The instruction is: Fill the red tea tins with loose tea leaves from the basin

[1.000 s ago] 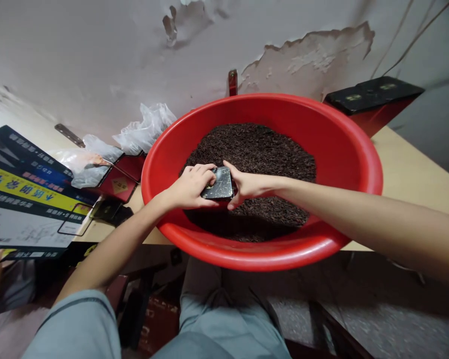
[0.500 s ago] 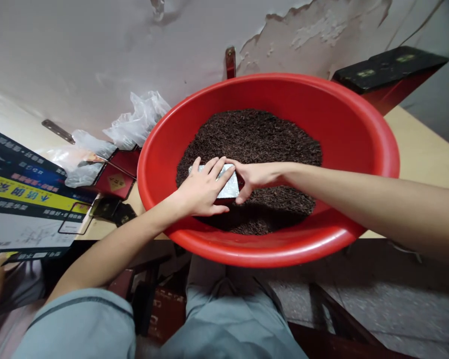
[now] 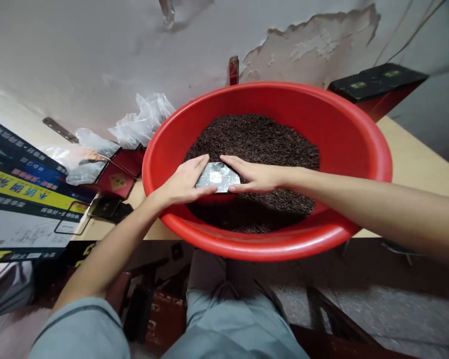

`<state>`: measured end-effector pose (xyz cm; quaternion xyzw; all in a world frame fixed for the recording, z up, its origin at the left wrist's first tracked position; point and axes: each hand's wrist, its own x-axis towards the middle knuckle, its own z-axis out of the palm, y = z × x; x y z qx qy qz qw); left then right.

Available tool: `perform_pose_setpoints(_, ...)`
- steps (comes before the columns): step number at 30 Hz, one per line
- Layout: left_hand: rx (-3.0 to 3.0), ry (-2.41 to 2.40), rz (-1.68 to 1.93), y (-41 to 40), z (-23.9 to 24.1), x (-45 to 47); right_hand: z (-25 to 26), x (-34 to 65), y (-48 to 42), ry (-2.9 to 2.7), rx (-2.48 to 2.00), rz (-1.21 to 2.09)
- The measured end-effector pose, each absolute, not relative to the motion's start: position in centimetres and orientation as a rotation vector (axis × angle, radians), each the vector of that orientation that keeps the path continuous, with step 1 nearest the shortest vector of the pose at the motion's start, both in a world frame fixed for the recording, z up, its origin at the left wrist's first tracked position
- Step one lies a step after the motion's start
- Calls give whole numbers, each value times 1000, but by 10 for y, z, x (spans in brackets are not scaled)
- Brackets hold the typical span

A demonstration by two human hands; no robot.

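Observation:
A small box (image 3: 217, 178) with a shiny grey top and a pale square mark in its middle is held between my two hands, over the red basin (image 3: 344, 134). My left hand (image 3: 189, 180) grips its left side, the thumb along the near edge. On the opposite side my right hand (image 3: 256, 176) clasps it, thumb near and fingers far. Part of a red side shows below the top; the underside is hidden. Dark, dry loose leaves that look like tea (image 3: 262, 142) lie heaped in the basin beneath and behind the box.
The basin stands on a pale wooden table (image 3: 415, 159) against a peeling wall. Black-topped red boxes (image 3: 377, 82) are at the right. Leftward are a red box (image 3: 119, 177), clear plastic bags (image 3: 142, 122) and a large printed carton (image 3: 26, 194), with another person's sleeve (image 3: 9, 286) below.
My left hand has slid off the box's silvery top to its left side, uncovering a top with a pale square mark. My right hand stays at the right side, its fingers straighter.

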<state>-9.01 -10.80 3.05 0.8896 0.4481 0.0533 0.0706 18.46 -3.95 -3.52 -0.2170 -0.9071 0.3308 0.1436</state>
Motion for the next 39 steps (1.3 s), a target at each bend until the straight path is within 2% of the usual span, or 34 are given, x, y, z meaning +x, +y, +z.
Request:
perform_pose_setpoints(4, 2611, 1385, 168, -111, 32, -94, -30, 187, -46, -2628, -685, 974)
perform_pose_setpoints(12, 2543, 1192, 108, -108, 35, -91, -38, 187, -57, -2482, -804, 1301)
perform_pose_setpoints(19, 2581, 1282, 72, -110, 29, -94, -34, 181, -54, -2512, -788, 1072)
perform_pose_setpoints(22, 2590, 1282, 137, -104, 24, -99, -24, 176, -54, -2545, -795, 873)
perform_pose_setpoints(24, 2597, 1312, 211, -104, 23, -101, -16, 172, -56, -2552, -848, 872)
perform_pose_setpoints(28, 2611, 1353, 470, -116, 39, -100, 0, 161, -64, -2258, -900, 1153)
perform_pose_setpoints(33, 2754, 1238, 901, -137, 83, -91, 18, 152, -68, -1617, -633, 1794)
perform_pose_setpoints(39, 3078, 1134, 1069, -144, 113, -73, 28, 174, -55, -1564, -573, 1912)
